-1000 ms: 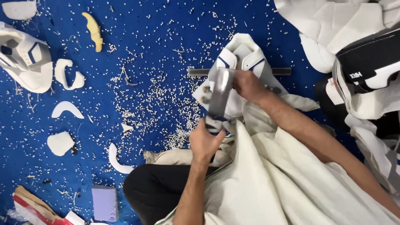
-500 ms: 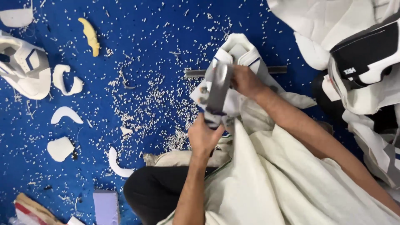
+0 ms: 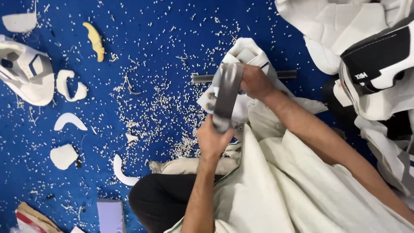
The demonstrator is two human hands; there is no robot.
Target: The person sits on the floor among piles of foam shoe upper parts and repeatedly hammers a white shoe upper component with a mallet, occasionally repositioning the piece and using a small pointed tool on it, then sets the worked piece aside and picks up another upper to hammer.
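Near end of the grey strap hidden inside the closed left hand; far end covered by the right hand. Middle of the dark rod lost behind the white padded piece and the strap. Lower part of that piece under the cream cloth. White and black pad cut by the right edge. White shell cut by the left edge. Lilac block cut by the bottom edge. White specks on the blue floor too small to tell.
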